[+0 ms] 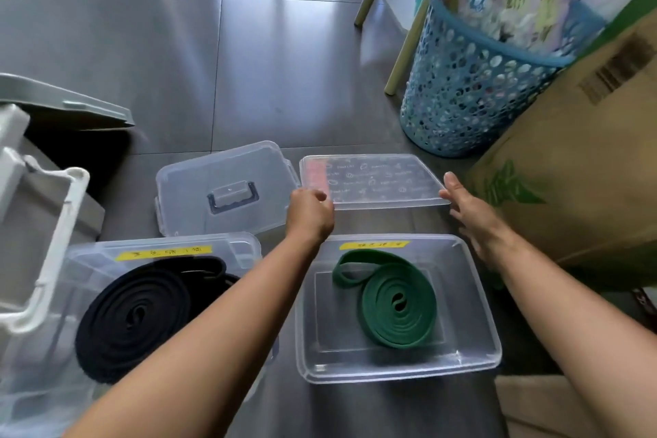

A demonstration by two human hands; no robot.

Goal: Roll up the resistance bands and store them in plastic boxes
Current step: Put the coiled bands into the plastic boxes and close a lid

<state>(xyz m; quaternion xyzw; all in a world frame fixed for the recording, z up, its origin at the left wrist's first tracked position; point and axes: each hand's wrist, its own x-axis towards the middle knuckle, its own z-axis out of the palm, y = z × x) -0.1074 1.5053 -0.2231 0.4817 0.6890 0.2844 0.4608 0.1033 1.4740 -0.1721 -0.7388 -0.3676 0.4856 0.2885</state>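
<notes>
Grey floor (249,82) tiles underlie everything. My left hand (310,212) curls round the near-left corner of the clear lid (377,181); my right hand (469,215), fingers straight, touches its right corner. Between my forearms the green band (398,309) lies coiled in an open clear box (480,316).

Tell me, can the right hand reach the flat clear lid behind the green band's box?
Probably yes. The right hand is open, right at the flat lid's near right corner, with nothing between them. The left hand seems to pinch the other near corner.

Tiled floor (249,64) carries 2 boxes (474,313), 2 lids (199,188), basket (462,99).
</notes>
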